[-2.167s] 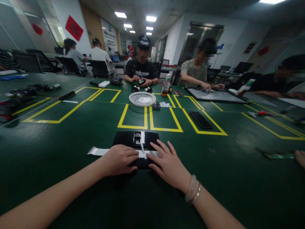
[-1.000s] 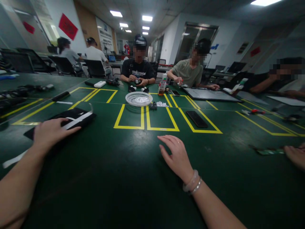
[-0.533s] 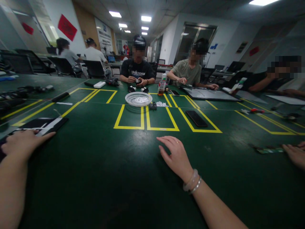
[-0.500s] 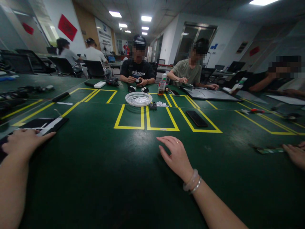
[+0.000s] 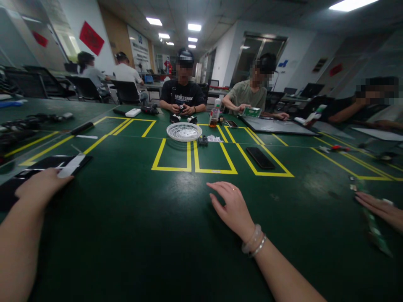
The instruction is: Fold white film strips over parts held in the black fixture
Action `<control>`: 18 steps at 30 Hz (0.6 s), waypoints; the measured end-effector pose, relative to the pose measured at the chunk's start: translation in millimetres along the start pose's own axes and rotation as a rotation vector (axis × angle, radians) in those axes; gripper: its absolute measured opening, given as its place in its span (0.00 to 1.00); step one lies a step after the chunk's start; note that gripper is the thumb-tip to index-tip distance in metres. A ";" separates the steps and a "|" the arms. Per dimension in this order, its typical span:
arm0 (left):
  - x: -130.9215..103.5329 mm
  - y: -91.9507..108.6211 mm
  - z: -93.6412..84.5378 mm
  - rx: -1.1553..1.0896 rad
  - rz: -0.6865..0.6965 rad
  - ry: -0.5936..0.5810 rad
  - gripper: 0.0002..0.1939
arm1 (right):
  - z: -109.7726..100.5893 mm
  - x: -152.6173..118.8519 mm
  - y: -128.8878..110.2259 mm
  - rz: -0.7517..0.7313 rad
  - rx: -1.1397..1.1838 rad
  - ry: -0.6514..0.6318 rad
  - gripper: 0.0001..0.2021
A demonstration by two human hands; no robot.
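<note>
Panel point(image 5: 45, 162) sitting left of earlier spot; left hand point(image 5: 44, 186) covering it, grip unclear; right hand point(image 5: 231, 203) curling loosely, empty. Seemingly setting aside; next needing release.

I looked remotely into an office-like workshop, with chairs point(image 5: 126, 92), a monitor point(image 5: 311, 90) and ceiling lights point(image 5: 194, 27) beyond a green worktop point(image 5: 141, 251) marked with yellow tape point(image 5: 171, 169).

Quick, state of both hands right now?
Left hand: on the flat, glossy black panel with the white strip; grip cannot be told.
Right hand: open, loosely curved, holding nothing.
</note>
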State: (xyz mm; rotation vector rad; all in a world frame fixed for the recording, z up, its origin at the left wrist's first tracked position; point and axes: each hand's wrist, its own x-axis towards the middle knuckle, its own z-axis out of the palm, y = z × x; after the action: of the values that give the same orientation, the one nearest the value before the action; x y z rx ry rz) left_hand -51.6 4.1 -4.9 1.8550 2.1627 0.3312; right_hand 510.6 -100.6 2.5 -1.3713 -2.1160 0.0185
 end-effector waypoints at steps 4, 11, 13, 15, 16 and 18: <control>-12.4 49.2 -9.0 0.244 -0.204 0.126 0.36 | -0.8 0.8 -2.6 -0.018 0.019 0.014 0.16; -40.7 157.9 22.9 0.103 0.585 -0.028 0.27 | -2.6 -2.0 -13.9 -0.197 -0.007 0.016 0.17; -58.0 186.5 38.7 0.059 0.743 -0.123 0.24 | -1.7 -3.8 -20.2 -0.269 -0.045 -0.040 0.18; -75.9 209.3 50.8 0.018 0.879 -0.202 0.22 | -0.3 -5.0 -26.6 -0.304 -0.082 -0.124 0.20; -83.7 217.8 55.0 -0.001 0.927 -0.235 0.22 | 0.6 -5.3 -29.3 -0.313 -0.092 -0.169 0.21; -95.4 228.4 60.4 -0.045 0.981 -0.284 0.23 | 2.3 -5.5 -32.9 -0.322 -0.085 -0.247 0.21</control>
State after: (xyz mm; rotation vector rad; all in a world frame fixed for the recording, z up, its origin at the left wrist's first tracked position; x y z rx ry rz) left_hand 194.6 -55.4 22.9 2.6052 0.9313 0.2614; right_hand 484.0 -119.7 8.8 -1.1051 -2.5504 -0.0349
